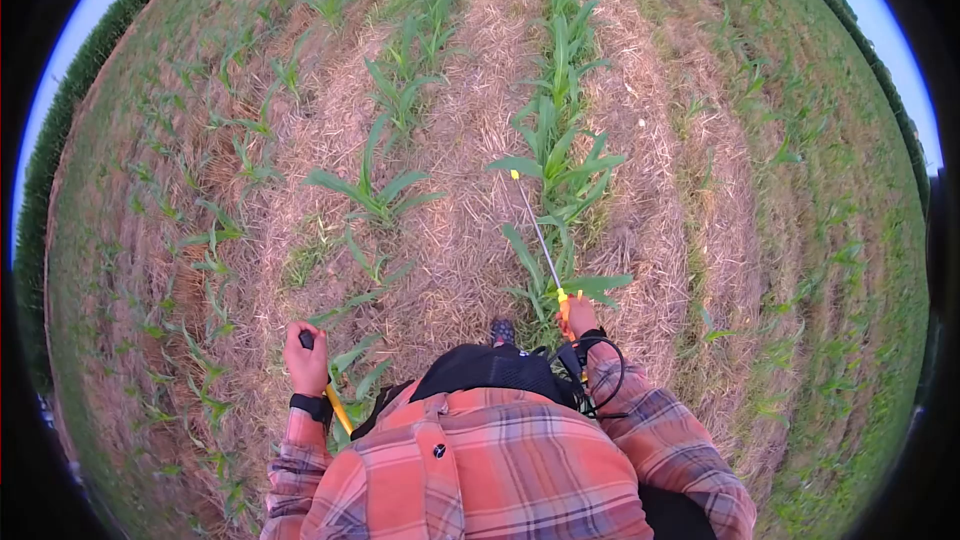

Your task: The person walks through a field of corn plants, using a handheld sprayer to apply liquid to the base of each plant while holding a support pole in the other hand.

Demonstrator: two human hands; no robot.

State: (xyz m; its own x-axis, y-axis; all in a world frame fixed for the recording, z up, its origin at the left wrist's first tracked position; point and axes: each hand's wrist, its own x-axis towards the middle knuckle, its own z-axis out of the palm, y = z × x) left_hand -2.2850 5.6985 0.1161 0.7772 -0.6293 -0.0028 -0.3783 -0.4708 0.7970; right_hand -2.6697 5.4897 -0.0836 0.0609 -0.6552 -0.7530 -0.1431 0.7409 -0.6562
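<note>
My left hand (306, 366) is closed around the black grip of a yellow pump lever (340, 408), low at the left of my body. My right hand (581, 317) is wrapped round the orange and yellow handle of a spray wand (541, 237). The thin metal wand points forward and slightly left, ending in a yellow nozzle (515, 175) beside the leaves of a young corn plant (553, 165). A black hose (619, 380) loops near my right wrist. The sprayer's tank is out of sight.
Rows of young corn (375, 190) run ahead on both sides, with dry straw (465, 230) covering the soil between them. One patterned shoe (502, 331) shows below me. A taller green crop edge (75, 110) borders the field at the far left.
</note>
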